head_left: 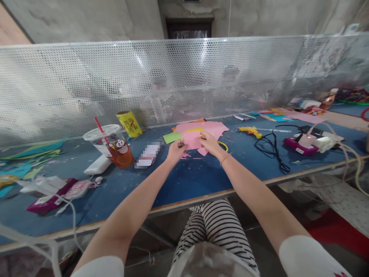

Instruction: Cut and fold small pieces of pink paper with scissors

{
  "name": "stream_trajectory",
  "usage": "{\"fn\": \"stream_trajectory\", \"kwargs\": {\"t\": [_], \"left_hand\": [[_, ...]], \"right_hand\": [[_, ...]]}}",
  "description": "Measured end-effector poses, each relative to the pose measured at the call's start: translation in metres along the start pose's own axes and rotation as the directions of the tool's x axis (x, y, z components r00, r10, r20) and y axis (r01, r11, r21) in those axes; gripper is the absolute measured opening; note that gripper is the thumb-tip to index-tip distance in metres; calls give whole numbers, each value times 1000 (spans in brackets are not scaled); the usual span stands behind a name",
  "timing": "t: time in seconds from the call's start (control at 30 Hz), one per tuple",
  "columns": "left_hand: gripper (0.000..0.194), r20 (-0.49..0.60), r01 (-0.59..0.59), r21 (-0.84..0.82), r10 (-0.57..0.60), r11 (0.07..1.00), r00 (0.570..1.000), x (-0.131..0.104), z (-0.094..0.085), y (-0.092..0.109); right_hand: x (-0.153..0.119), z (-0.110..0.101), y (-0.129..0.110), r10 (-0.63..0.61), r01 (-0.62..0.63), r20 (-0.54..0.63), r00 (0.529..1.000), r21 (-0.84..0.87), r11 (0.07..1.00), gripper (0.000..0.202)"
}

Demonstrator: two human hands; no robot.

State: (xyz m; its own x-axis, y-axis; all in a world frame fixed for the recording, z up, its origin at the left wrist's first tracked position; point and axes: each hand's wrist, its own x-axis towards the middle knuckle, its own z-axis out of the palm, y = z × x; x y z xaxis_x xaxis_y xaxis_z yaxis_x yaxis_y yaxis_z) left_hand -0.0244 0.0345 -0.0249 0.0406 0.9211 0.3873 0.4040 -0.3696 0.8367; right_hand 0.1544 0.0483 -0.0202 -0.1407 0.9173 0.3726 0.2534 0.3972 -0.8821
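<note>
Both hands are out over the blue tabletop at a piece of pink paper (192, 143). My left hand (175, 150) pinches its lower left edge between thumb and fingers. On the opposite edge, my right hand (210, 142) is closed on the same paper, its fingertips beside a yellow strip (193, 130). Larger pink sheets (217, 129) lie behind and under the hands. A green sheet (172, 137) is just left of them, and pink scraps are scattered below. Part of a yellow ring, perhaps tape or scissor handles (224, 146), shows beyond my right wrist.
A drink cup with a red straw (122, 152), a yellow roll (129, 124) and a phone (147, 155) stand or lie to the left. At right are a yellow glue gun (250, 132), a black cable (273, 148) and a purple power strip (300, 146). A perforated metal screen (115, 84) borders the back.
</note>
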Motion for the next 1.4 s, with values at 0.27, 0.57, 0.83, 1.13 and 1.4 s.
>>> {"fn": "stream_trajectory", "kwargs": {"t": [0.27,0.57,0.83,1.13,1.4], "left_hand": [[19,-28,7,-116,-11,993,1000,3,-2,-2],[19,-25,31,-186,-36,982,999,0,1,4],[17,-18,33,-201,-37,979,999,0,2,3],[16,-40,25,-108,-30,994,999,3,-1,3],[16,-55,-26,22,27,999,998,1,-3,5]], "right_hand": [[2,2,6,41,-46,35,999,152,987,33],[-1,0,2,6,-32,82,997,319,947,22],[4,-1,9,28,-58,96,995,327,943,27],[8,1,16,60,-89,112,992,273,958,33],[6,1,13,38,-67,121,992,251,966,21]]}}
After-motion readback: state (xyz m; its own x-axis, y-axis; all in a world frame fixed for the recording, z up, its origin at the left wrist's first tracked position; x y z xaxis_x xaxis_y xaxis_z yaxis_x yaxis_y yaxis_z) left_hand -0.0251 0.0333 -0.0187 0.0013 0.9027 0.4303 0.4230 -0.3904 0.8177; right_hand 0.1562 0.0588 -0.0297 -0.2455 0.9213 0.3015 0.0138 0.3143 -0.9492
